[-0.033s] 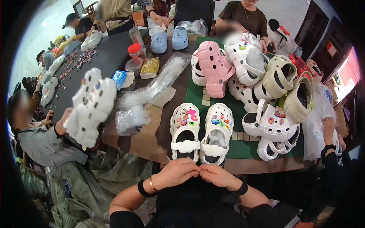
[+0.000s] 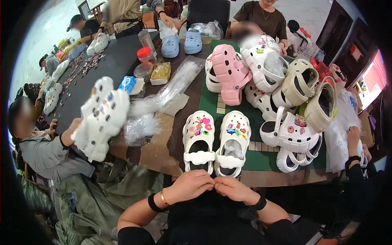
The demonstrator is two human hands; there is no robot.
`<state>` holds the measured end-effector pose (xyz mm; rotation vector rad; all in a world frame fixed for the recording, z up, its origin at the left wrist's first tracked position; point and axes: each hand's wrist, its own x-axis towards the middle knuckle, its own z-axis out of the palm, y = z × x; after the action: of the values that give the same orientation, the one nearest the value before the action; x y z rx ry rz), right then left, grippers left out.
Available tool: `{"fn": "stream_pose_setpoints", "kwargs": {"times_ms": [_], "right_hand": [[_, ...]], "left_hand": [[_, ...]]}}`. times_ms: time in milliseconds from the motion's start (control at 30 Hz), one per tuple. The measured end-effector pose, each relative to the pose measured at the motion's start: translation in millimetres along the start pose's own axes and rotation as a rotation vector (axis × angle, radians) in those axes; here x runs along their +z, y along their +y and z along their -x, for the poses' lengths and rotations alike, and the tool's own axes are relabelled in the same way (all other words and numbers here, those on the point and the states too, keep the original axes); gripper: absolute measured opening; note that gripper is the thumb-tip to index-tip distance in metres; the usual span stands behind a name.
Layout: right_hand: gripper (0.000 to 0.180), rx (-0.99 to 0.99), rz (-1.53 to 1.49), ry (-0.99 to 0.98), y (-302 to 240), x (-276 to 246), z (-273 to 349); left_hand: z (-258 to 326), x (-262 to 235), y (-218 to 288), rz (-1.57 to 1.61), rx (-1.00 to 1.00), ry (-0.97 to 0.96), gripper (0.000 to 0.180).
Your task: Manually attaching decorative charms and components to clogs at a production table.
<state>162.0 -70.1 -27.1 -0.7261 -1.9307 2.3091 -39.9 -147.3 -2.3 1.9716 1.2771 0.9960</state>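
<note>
My left hand (image 2: 191, 187) and my right hand (image 2: 236, 189) meet fingertip to fingertip at the table's near edge. Both have their fingers pinched closed; anything between them is hidden or too small to make out. Just beyond stands a pair of white clogs, toes pointing away from me. The left clog (image 2: 198, 132) carries pink, red and green charms, the right clog (image 2: 234, 134) blue, red and yellow ones. Crumpled clear plastic shows inside the right clog. Their heels lie close to my knuckles.
White, pink and beige clogs (image 2: 300, 79) are heaped at right on a green mat (image 2: 257, 157). Clear plastic fasteners (image 2: 175, 87) lie left of centre, near lidded jars (image 2: 143, 69). At left a co-worker's hand (image 2: 72, 132) holds white clogs (image 2: 102, 118) over the table edge.
The co-worker's white clogs at left have shifted slightly rightward and down. My hands and the clog pair before me stay in place.
</note>
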Motion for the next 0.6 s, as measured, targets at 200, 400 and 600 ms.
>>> {"fn": "stream_pose_setpoints", "kwargs": {"times_ms": [200,400,600], "right_hand": [[0.021,0.065,0.047,0.152,-19,2,14],[0.024,0.197,-0.018,0.145,-2,-3,26],[0.020,0.108,-0.271,0.156,11,1,32]], "left_hand": [[1,-19,2,-0.161,-0.030,0.163,0.008],[2,-38,-5,-0.170,-0.091,0.291,0.006],[5,-42,-6,-0.125,-0.115,0.217,0.009]]}}
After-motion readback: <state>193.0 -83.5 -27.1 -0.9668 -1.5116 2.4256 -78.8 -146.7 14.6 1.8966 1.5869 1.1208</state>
